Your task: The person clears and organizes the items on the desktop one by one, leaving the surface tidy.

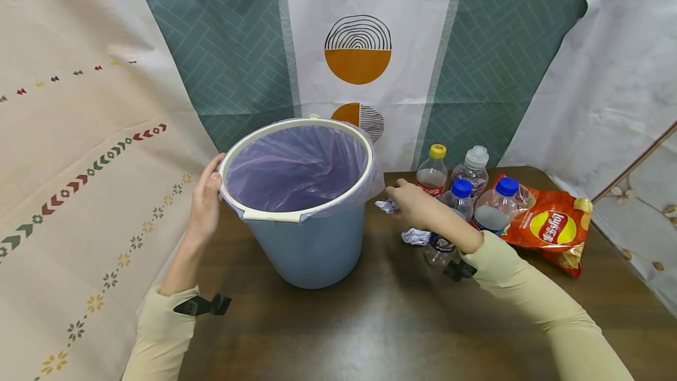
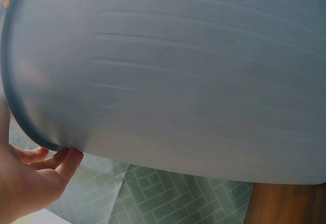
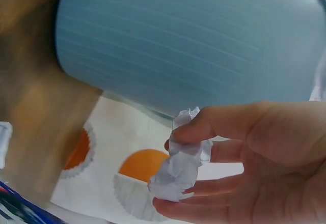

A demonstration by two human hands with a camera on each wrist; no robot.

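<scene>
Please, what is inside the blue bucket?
A purple plastic bag lines the blue bucket; nothing else shows inside. The bag and the bucket's near side cover the bottom, so what lies there cannot be seen.

You can read "Lay's" in white, with Chinese characters beside it, on the oval logo [image 1: 553, 227] of the orange-red chip bag [image 1: 545, 225], while lettering on the yellow-capped bottle [image 1: 434, 164]'s red label [image 1: 429, 189] is too small to make out.
</scene>
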